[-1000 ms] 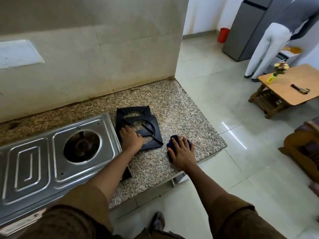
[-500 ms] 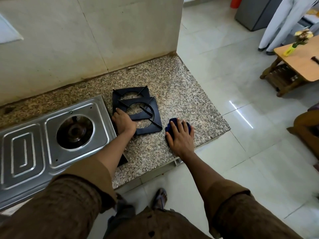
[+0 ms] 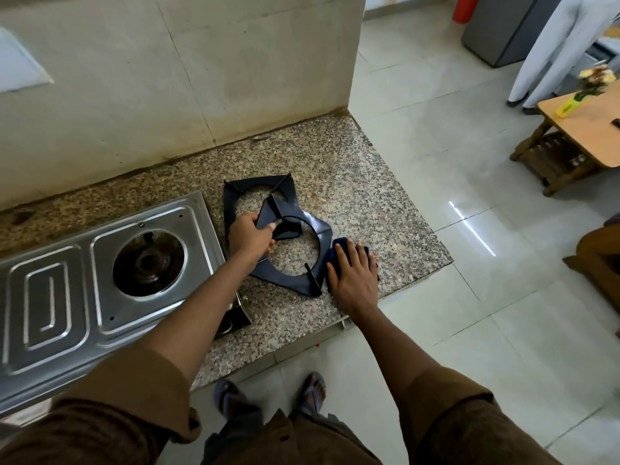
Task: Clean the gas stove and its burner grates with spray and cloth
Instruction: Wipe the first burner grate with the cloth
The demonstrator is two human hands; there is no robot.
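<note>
While the left hand [image 3: 250, 238] grips the upper burner grate [image 3: 295, 255] at its corner that is nearest to the stove, I see this grate tilted, its far corner lifted over the lower burner grate [image 3: 260, 193], which lies flat on the granite counter [image 3: 369, 203] behind it. The held grate stands like a diamond, and its low front corner seems to rest on the counter near the edge. My right hand [image 3: 352, 276] lies flat, fingers straight, pressing on the dark blue cloth [image 3: 337, 246], and holds nothing else. The relation that matters for the next move is this: the cloth is just beside the right corner of the held grate, almost touching it, so the right hand is the nearer one for wiping, and the grate's open ring lies between both hands. I judge that I need only a short slide of the cloth to the left, onto the frame, while the left hand keeps the grate steady. The steel gas stove [image 3: 100, 273] is at the left, its burner well [image 3: 149, 260] uncovered and dark inside. No spray bottle is in view. I can read no brand, label or writing on the stove, the grates or the cloth.
</note>
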